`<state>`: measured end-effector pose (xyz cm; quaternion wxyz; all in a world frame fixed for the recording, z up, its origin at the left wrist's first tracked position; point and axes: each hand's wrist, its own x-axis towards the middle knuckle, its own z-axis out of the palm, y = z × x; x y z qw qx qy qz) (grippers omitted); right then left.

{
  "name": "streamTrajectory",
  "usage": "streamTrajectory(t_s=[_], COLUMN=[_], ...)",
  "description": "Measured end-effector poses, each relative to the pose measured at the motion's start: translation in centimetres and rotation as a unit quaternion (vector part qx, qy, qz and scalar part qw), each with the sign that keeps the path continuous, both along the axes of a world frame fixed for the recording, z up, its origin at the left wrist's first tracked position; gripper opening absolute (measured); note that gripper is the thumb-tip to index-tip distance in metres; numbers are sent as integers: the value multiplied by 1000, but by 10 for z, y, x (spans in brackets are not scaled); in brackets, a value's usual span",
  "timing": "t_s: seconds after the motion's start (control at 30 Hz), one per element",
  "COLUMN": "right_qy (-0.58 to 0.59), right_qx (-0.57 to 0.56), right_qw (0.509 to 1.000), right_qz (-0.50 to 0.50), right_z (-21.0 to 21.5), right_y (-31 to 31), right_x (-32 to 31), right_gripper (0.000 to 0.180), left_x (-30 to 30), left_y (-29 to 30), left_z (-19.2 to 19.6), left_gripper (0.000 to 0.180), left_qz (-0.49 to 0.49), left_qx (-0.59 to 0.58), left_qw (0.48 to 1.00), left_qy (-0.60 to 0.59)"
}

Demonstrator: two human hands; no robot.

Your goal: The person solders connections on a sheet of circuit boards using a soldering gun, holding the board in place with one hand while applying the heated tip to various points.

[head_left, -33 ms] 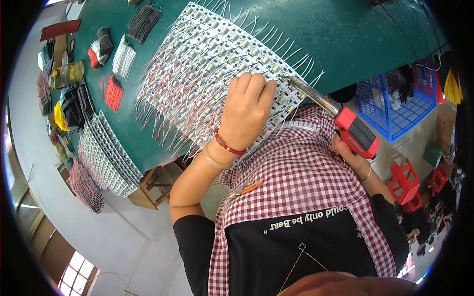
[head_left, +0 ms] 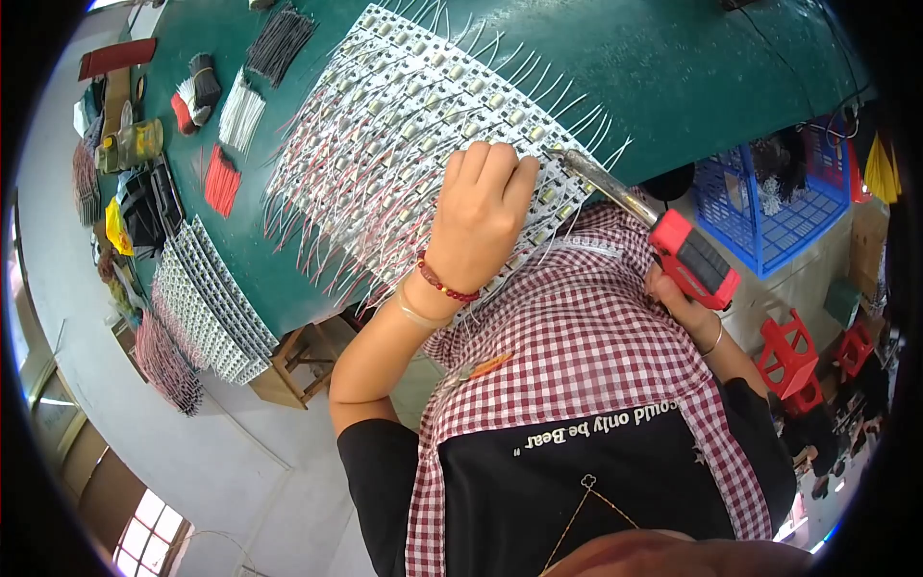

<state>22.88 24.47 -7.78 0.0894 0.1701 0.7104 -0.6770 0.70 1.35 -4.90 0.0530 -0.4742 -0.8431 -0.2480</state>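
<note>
A large panel of white circuit boards point(head_left: 413, 72) lies at the table's near edge, with rows of small components and many thin red, white and dark wires sticking out. Over its near right part rests my left hand point(head_left: 486, 207), knuckles up and fingers curled closed. Its fingertips are hidden behind the hand, so what they pinch cannot be made out. My right hand point(head_left: 676, 296) grips a red and black soldering gun point(head_left: 694, 260) from below, its fingers partly covered by the tool. The gun's long metal barrel points left, and its tip meets the boards just right of my left hand.
On the green table point(head_left: 692, 87) lie bundles of black wires point(head_left: 280, 43), white wires point(head_left: 240, 112) and red wires point(head_left: 222, 181). More circuit boards point(head_left: 207, 298) are stacked at the left edge. A blue crate point(head_left: 769, 226) and red stools point(head_left: 790, 356) stand at right.
</note>
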Motion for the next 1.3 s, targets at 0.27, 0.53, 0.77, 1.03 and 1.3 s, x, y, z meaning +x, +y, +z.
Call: streamTrajectory(t_s=[0.27,0.53,0.77,1.03,1.3], right_qy=[44,29,25,22,32], right_qx=[107,27,21,49,62], right_qw=[993,999,999,999,998], right_qz=[31,3,-8,9,5], right_z=[6,0,5,4,8], right_y=[-3,-1,0,4,2], right_x=[-3,4,2,15,11], right_gripper=[15,14,13,16,18], left_x=[1,4,-2,11,18], left_y=[1,4,1,8,7], left_z=[2,6,16,13,0], left_gripper=[22,26,21,23,21], left_qz=[-12,-1,-4,10,-5], left_qx=[-16,-26,-62,1,-20], left_qw=[999,1000,995,999,999], left_qy=[30,16,72,52,33])
